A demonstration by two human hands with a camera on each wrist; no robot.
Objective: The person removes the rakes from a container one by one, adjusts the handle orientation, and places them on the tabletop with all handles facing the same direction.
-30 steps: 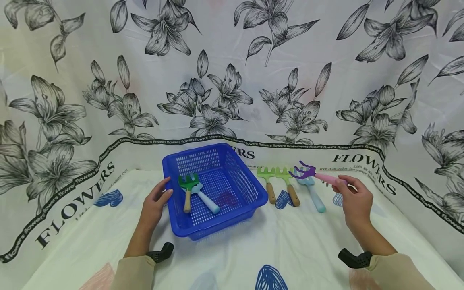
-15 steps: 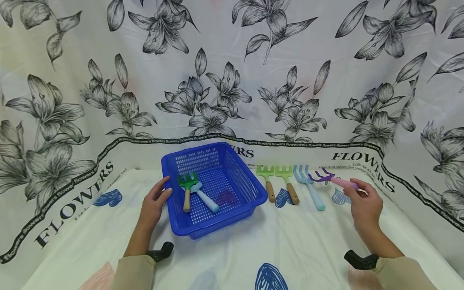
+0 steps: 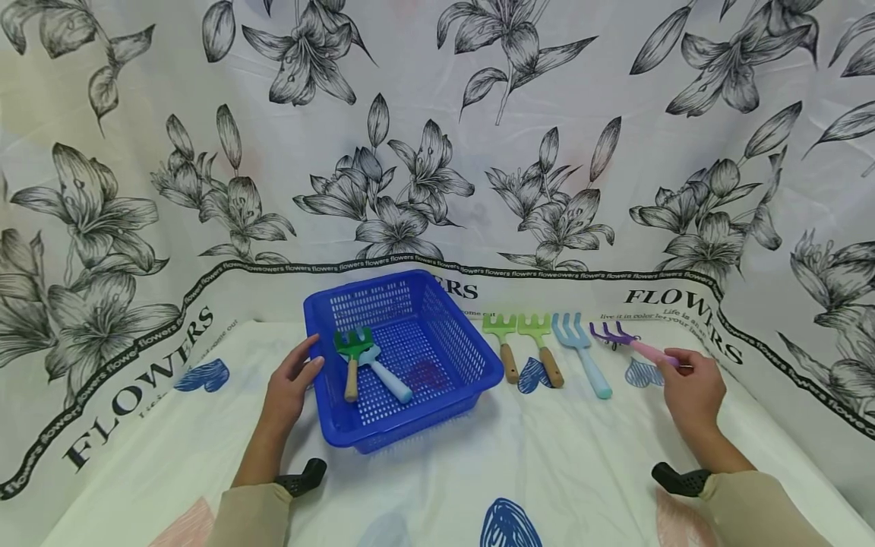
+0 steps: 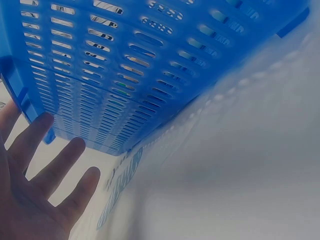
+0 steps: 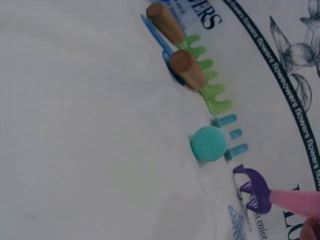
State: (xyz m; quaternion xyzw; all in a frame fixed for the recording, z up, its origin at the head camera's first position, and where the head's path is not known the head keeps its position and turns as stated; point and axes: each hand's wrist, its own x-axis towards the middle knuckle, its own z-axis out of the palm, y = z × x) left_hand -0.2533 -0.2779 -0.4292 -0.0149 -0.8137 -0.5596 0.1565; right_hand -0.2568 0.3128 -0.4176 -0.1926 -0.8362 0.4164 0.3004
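My left hand (image 3: pixel 285 384) touches the left rim of a blue plastic basket (image 3: pixel 417 418); in the left wrist view its fingers (image 4: pixel 62 162) are spread and fairly straight beside the perforated wall. Inside the basket lie a green hand rake with a wooden handle (image 3: pixel 352 357) and a light blue tool (image 3: pixel 390 380), its head partly covered. My right hand (image 3: pixel 693 391) pinches the pink handle of a purple-tined hand rake (image 3: pixel 636 346), low over the cloth. In the right wrist view this purple rake (image 5: pixel 257 192) is beside the light blue rake (image 5: pixel 210 143).
Left of the purple rake, two light green rakes with wooden handles, one nearer the basket (image 3: pixel 506 346) and one farther right (image 3: pixel 544 349), lie in a row with the light blue rake (image 3: pixel 584 353). A flower-printed cloth (image 3: pixel 437 152) hangs behind. White printed cloth (image 3: pixel 581 456) covers the table.
My right hand has moved right and lowered the purple rake from above the light blue rake to the row's right end. The left hand and the basket stay put.
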